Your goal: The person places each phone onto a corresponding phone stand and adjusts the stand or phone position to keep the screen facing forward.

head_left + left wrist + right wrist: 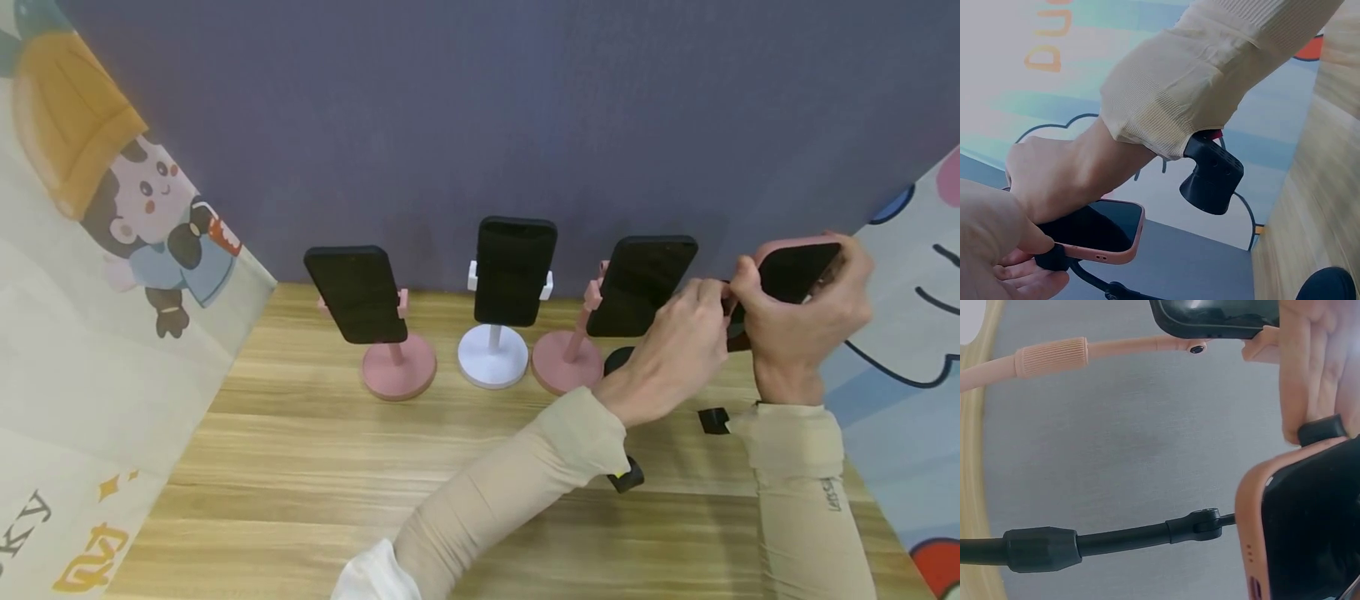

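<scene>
Over at the right in the head view, my right hand [813, 325] grips a smartphone in a pink case [797, 273], dark screen facing up. The left hand [678, 354] is beside it, pinching a black clamp arm [1054, 257] of the phone stand between thumb and fingers. That clamp touches the phone's long edge in the left wrist view. The stand's black pole [1122, 542] runs to a joint behind the phone [1310, 531]. A dark round base [619, 359] shows partly behind the left forearm. Whether the opposite clamp arm touches the phone is hidden.
Left of the hands stand a pink stand [399, 367], a white stand [492, 357] and another pink stand [567, 362], each holding a dark phone. A grey-blue panel [420, 125] rises behind the wooden table [315, 467]. A black wrist camera [627, 475] hangs by the left sleeve.
</scene>
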